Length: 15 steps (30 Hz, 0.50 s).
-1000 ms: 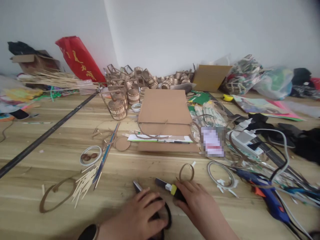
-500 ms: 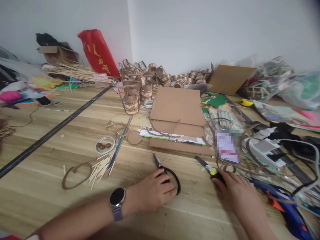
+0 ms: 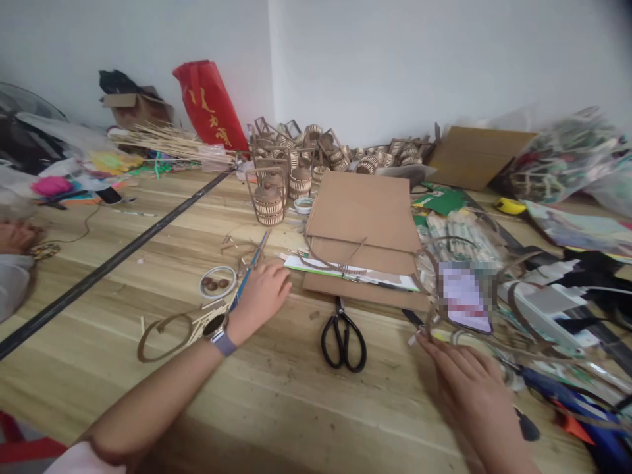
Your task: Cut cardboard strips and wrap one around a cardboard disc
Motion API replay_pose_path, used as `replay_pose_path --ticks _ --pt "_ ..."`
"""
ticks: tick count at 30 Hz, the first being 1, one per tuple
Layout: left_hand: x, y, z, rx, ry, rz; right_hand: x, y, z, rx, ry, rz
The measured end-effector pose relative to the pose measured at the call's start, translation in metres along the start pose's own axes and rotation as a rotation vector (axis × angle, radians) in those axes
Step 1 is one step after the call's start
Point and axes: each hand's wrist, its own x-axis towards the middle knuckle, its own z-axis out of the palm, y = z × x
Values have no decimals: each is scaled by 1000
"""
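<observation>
Left hand: fingers loosely bent, hold not discernible; blue strip seen just left, axis near-left to far-right | right hand: fingers bunched at brown strip, grip not determinable | black scissors laid between, handles near.

On my feed, a plain grey-white wall fills the top, broken by one upright edge with a paler band beside it. I look down on a wide wooden table, light and streaky in grain, reaching back toward the wall. A dark strip crosses its left part slantwise. The light reaches me soft and even.
</observation>
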Motion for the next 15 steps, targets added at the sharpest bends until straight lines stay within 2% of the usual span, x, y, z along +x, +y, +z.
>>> replay_pose_path --ticks 2,4,6,8,12,15 --pt "4 -11 0 -2 12 -33 9 -9 -5 102 6 -63" --pt "1 -11 2 -30 8 -15 19 -22 -11 213 -1 -50" --pt "-5 0 6 -76 -7 51 29 -34 -18 278 -18 -6" --pt "-13 17 9 -127 -30 146 37 -40 -24 288 30 18" --pt "-28 51 12 -241 -81 346 41 -23 -32 178 92 125" --pt "-34 65 12 -281 -137 441 39 2 -34 -54 32 295"
